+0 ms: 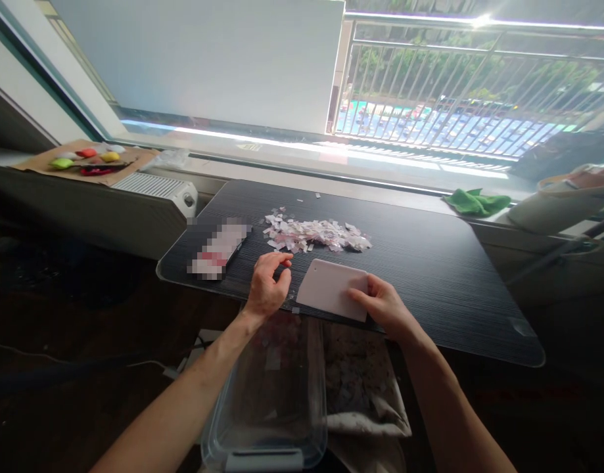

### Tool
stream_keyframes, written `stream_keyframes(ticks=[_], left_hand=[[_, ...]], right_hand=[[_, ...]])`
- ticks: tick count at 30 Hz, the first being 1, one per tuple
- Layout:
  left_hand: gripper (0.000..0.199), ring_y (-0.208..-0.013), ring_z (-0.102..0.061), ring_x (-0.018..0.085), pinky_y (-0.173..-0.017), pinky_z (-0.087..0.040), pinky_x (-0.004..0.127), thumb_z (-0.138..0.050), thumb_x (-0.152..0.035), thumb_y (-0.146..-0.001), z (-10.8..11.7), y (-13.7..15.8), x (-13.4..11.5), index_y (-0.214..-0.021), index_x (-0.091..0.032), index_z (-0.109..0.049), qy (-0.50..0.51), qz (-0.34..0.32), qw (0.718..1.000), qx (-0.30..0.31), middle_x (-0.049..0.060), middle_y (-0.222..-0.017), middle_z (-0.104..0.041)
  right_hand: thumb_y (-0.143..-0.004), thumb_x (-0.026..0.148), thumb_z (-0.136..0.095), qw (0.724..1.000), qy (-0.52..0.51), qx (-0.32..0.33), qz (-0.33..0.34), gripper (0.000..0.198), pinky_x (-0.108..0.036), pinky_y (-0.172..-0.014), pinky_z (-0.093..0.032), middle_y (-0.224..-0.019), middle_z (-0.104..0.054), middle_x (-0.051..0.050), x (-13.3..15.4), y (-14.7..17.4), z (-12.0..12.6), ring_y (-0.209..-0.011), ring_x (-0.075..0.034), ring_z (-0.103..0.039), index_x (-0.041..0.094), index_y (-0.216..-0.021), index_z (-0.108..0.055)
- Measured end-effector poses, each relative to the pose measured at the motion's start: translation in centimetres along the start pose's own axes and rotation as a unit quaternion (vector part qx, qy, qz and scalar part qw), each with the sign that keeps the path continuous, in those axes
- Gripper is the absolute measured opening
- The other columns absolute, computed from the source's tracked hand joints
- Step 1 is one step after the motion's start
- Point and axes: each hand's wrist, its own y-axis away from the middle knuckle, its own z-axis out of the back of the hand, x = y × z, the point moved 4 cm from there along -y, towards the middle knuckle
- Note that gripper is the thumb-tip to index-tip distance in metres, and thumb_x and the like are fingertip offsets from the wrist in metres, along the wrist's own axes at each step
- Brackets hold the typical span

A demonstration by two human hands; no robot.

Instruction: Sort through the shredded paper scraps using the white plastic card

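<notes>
My right hand [383, 302] grips a flat, pale plastic scraper [331, 287] by its right end, thumb on top and fingers behind. A small hole shows near the scraper's upper left corner. Its lower edge is by the near edge of the black tabletop [424, 276]. My left hand [269, 284] is just left of the scraper, fingers loosely curled and thumb apart, with nothing visible in it. Beyond both hands lies a loose heap of small white and pinkish paper-like scraps [314, 233]. A few bits lie between my left hand and the scraper.
A clear plastic bin [325, 407] stands below the table's near edge, beside an open bag [368, 420] with dark contents. A blurred-out phone-like object [220, 249] lies on the table's left. A green cloth [478, 202] rests on the sill; a radiator [156, 188] is at left.
</notes>
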Motion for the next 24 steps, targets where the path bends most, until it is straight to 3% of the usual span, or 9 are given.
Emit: stream_keyframes(ticks=[11,14,18,24], left_hand=[[0.025,-0.100,-0.063,0.022,-0.098,-0.051,0.041,-0.049,-0.016,-0.083,0.0,0.0,0.0,-0.101,-0.019,-0.067,0.011,0.001,1.000,-0.003,0.005,-0.088,-0.070],[0.024,-0.101,-0.063,0.023,-0.098,-0.051,0.041,-0.050,-0.017,-0.084,0.1,0.1,0.0,-0.101,-0.019,-0.066,0.018,-0.006,1.000,-0.015,0.005,-0.088,-0.070],[0.024,-0.099,-0.064,0.021,-0.095,-0.053,0.038,-0.051,-0.015,-0.084,0.1,0.2,0.2,-0.103,-0.019,-0.066,0.022,-0.028,0.998,-0.043,0.004,-0.087,-0.070],[0.024,-0.096,-0.064,0.021,-0.092,-0.054,0.038,-0.051,-0.015,-0.086,0.1,0.3,0.4,-0.104,-0.019,-0.065,0.014,-0.042,0.997,-0.057,0.004,-0.086,-0.069]], right_hand=[[-0.066,0.040,-0.074,0.999,0.001,0.033,0.008,0.026,-0.031,-0.063,-0.052,-0.075,-0.070,-0.002,0.6,1.1,-1.0,-0.070,-0.021,-0.064,0.021,-0.081,-0.064],[-0.071,0.042,-0.071,0.997,-0.003,-0.052,0.053,0.026,-0.031,-0.064,-0.053,-0.077,-0.072,-0.003,0.7,1.1,0.3,-0.070,-0.020,-0.066,0.021,-0.084,-0.064],[-0.074,0.048,-0.068,0.970,0.050,-0.203,0.122,0.031,-0.034,-0.067,-0.052,-0.079,-0.073,-0.005,1.9,-0.1,2.6,-0.071,-0.022,-0.067,0.020,-0.089,-0.065],[-0.079,0.041,-0.063,0.935,0.135,-0.271,0.186,0.024,-0.038,-0.075,-0.053,-0.084,-0.077,-0.008,4.5,-2.4,4.6,-0.079,-0.025,-0.071,0.021,-0.091,-0.065]])
